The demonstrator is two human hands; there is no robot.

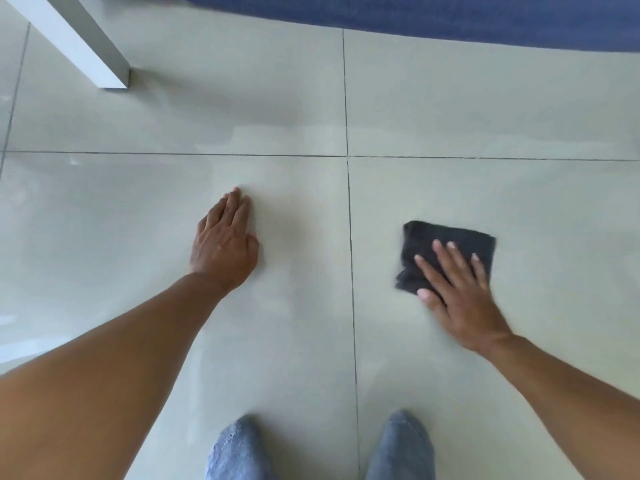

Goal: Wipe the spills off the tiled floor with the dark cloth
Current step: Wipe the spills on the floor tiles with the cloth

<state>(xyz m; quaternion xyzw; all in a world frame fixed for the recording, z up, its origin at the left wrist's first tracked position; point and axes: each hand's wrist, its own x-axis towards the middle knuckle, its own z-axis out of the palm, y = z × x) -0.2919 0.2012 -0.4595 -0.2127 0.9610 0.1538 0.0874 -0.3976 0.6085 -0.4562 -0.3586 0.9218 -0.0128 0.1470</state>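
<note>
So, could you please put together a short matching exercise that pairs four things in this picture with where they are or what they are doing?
Things:
1. left hand
2. right hand
3. cloth
4. table leg

Places or states:
A. stands on the floor at the upper left
B. flat and bare on the tile left of the grout line
C. dark, folded, lying on the tile right of the grout line
D. fingers spread, pressing down on the cloth

Pairs: 1-B, 2-D, 3-C, 4-A
</note>
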